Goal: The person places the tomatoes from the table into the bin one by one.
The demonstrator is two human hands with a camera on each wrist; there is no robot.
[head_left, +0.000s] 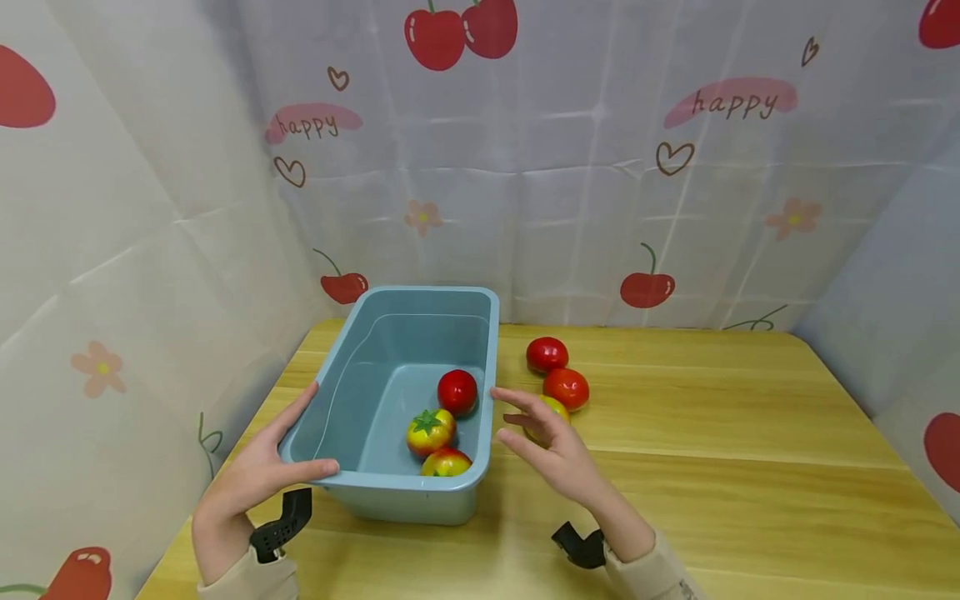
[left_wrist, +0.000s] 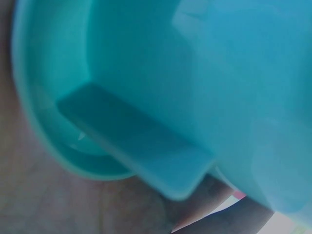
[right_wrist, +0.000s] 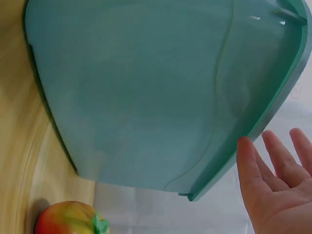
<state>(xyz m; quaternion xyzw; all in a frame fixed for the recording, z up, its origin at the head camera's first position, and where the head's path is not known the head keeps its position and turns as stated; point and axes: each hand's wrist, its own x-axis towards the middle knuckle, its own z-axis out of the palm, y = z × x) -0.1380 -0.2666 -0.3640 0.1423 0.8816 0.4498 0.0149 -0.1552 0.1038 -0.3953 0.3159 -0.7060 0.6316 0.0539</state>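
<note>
Two "happy" prints (head_left: pixel 731 102) behind blue tub (head_left: pixel 384 412)

Bright head view, soft shadow beside bin (head_left: pixel 405 503) — left wrist view blurred

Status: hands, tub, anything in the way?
Left hand grips tub. Right hand at its right rim, contact unclear. Three fruits inside. Three fruits outside, right hand partly hiding one.
</note>
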